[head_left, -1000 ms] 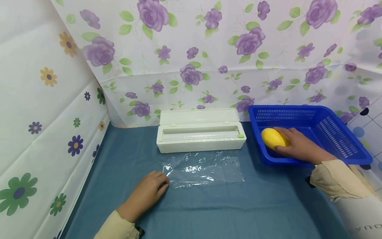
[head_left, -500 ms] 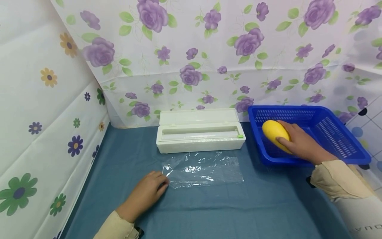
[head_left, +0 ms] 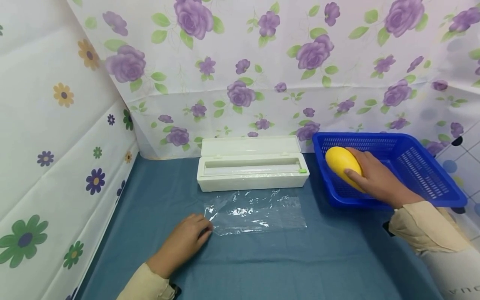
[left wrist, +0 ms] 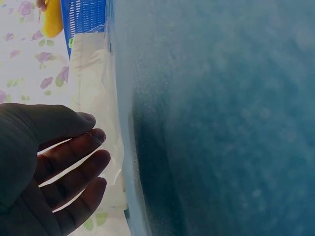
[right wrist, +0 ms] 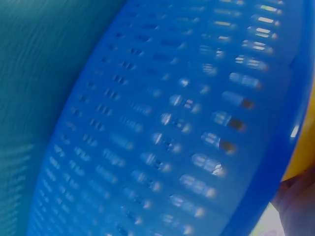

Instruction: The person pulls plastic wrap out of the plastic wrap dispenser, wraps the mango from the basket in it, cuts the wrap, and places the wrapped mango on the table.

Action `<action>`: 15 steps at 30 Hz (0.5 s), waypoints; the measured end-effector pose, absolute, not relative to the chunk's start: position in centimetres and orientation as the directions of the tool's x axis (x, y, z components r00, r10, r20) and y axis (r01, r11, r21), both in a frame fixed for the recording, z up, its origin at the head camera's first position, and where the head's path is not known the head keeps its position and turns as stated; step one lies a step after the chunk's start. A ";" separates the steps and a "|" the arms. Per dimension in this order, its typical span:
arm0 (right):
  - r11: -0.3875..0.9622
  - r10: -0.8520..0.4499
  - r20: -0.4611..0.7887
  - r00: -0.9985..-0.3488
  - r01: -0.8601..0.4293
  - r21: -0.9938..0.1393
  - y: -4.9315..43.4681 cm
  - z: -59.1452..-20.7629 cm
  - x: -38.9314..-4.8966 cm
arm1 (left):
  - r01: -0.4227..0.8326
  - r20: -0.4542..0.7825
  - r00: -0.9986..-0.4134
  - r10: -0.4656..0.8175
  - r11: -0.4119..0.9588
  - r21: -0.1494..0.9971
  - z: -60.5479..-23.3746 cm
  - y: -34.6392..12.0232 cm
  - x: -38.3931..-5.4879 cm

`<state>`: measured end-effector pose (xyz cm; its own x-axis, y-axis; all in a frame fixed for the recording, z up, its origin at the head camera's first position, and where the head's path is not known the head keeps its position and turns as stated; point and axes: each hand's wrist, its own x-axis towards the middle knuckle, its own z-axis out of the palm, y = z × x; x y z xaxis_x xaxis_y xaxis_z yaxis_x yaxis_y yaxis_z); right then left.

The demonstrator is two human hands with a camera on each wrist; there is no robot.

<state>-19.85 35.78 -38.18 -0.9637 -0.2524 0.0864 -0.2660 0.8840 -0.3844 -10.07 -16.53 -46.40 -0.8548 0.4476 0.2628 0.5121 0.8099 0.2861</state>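
Observation:
My right hand (head_left: 378, 177) grips a smooth yellow mango (head_left: 340, 163), thumb on the near side, above the left part of a blue perforated basket (head_left: 431, 168). In the right wrist view the basket wall (right wrist: 142, 108) hides most of the mango (right wrist: 302, 145). My left hand (head_left: 185, 237) rests on the table at the left edge of a flat sheet of clear plastic film (head_left: 258, 214). In the left wrist view that hand (left wrist: 54, 162) has loosely bent fingers, the thumb close to the index fingertip, with nothing seen held.
Behind the film stands a white wrap dispenser box (head_left: 253, 181) with its lid (head_left: 250, 146) raised, a roll inside and a green slider (head_left: 302, 171) at its right end. A blue-green cloth (head_left: 262, 271) covers the table. Flowered sheets (head_left: 240, 62) hang at the back and left.
My right hand has lifted the mango from low in the basket, tilting its far end up and leftward. The left hand and the film have stayed in place.

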 end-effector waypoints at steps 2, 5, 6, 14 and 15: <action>0.882 -0.260 0.094 -0.961 -0.276 -0.383 35.3 -38.0 -19.8 | 0.509 0.257 -0.857 0.447 0.812 0.285 -46.4 -16.5 -10.1; 0.878 -0.269 0.110 -0.957 -0.291 -0.379 34.6 -37.7 -19.7 | 0.505 0.251 -0.859 0.445 0.815 0.285 -46.5 -16.6 -10.0; 0.877 -0.272 0.120 -0.955 -0.298 -0.376 34.4 -37.6 -19.7 | 0.505 0.251 -0.860 0.445 0.814 0.287 -46.5 -16.6 -10.0; 0.868 -0.299 0.174 -0.938 -0.343 -0.360 32.7 -36.9 -19.4 | 0.495 0.250 -0.865 0.435 0.821 0.284 -46.3 -16.6 -10.1; 0.867 -0.300 0.178 -0.937 -0.346 -0.358 32.4 -36.8 -19.3 | 0.494 0.246 -0.866 0.435 0.822 0.283 -46.3 -16.6 -10.1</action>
